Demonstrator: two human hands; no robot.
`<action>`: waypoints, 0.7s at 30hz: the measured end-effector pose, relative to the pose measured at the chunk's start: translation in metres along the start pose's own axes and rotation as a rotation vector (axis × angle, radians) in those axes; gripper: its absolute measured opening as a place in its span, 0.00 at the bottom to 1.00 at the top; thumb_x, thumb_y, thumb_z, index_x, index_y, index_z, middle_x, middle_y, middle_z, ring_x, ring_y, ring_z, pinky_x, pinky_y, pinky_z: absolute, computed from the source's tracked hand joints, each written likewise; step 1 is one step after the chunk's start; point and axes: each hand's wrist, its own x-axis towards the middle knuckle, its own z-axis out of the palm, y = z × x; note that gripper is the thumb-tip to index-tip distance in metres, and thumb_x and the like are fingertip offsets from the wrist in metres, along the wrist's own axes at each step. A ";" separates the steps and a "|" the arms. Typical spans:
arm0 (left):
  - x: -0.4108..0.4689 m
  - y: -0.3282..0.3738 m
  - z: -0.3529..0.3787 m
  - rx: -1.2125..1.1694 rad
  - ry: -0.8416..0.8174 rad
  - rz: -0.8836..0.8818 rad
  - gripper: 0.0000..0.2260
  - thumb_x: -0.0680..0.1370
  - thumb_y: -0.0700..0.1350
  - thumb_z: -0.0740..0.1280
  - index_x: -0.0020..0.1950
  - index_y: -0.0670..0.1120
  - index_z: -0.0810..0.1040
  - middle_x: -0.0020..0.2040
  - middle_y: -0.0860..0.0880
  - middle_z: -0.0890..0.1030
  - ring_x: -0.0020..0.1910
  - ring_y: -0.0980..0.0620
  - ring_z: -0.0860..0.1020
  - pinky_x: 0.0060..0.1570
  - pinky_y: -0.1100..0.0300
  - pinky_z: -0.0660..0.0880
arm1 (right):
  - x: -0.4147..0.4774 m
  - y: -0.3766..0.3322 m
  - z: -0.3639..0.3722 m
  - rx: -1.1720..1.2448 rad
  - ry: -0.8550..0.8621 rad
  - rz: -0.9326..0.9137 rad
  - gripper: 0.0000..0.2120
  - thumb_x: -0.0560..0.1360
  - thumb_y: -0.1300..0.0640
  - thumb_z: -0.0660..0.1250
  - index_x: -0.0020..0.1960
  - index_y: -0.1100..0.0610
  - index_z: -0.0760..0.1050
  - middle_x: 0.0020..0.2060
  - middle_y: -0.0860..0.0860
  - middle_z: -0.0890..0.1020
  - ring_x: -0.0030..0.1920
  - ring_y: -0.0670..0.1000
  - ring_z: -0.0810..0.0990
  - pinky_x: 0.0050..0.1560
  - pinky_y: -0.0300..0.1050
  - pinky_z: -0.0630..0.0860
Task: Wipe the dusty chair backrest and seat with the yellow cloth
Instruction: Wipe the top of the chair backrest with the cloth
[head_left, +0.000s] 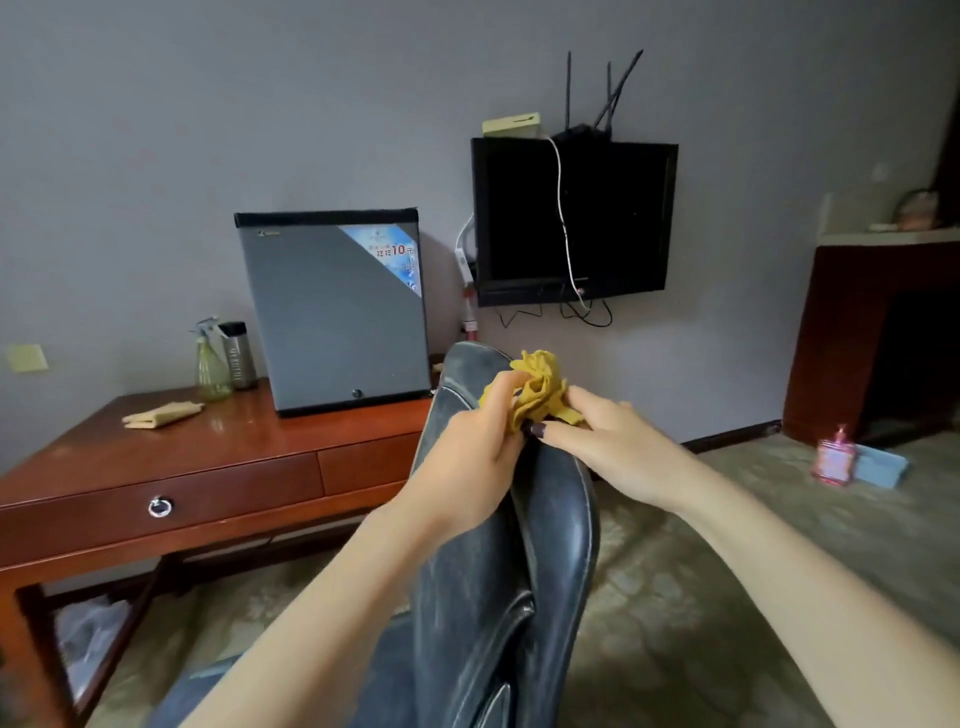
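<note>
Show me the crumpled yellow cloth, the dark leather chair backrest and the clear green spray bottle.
Crumpled yellow cloth (540, 387): head view, its bunched middle.
Dark leather chair backrest (558, 525): head view, its padded right edge.
Clear green spray bottle (212, 371): head view, its body.

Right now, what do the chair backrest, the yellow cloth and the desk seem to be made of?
Chair backrest: probably leather or imitation leather, dark, dull sheen, stitched edge, pale dusty film.
Yellow cloth: soft matte fabric, crumpled into folds.
Desk: apparently reddish wood, glossy varnish reflecting light.
</note>
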 end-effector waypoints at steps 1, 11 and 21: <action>0.008 -0.005 -0.001 0.026 -0.002 0.000 0.14 0.80 0.35 0.57 0.65 0.45 0.65 0.34 0.60 0.70 0.29 0.64 0.73 0.30 0.70 0.65 | 0.001 -0.001 -0.001 -0.039 0.005 -0.017 0.12 0.75 0.43 0.63 0.44 0.51 0.74 0.27 0.38 0.75 0.31 0.40 0.71 0.31 0.34 0.63; 0.080 -0.060 0.011 0.191 0.018 -0.223 0.13 0.81 0.37 0.55 0.66 0.42 0.62 0.44 0.40 0.75 0.41 0.43 0.72 0.38 0.57 0.63 | -0.001 -0.018 -0.014 -0.325 -0.148 -0.011 0.20 0.76 0.40 0.58 0.49 0.58 0.75 0.40 0.54 0.80 0.40 0.55 0.78 0.42 0.51 0.74; 0.062 -0.054 0.019 0.114 0.107 -0.253 0.14 0.80 0.35 0.55 0.65 0.41 0.64 0.44 0.35 0.78 0.41 0.38 0.76 0.44 0.45 0.73 | -0.004 -0.028 -0.013 -0.391 -0.176 0.091 0.18 0.80 0.43 0.55 0.36 0.53 0.62 0.32 0.49 0.69 0.32 0.49 0.67 0.32 0.43 0.61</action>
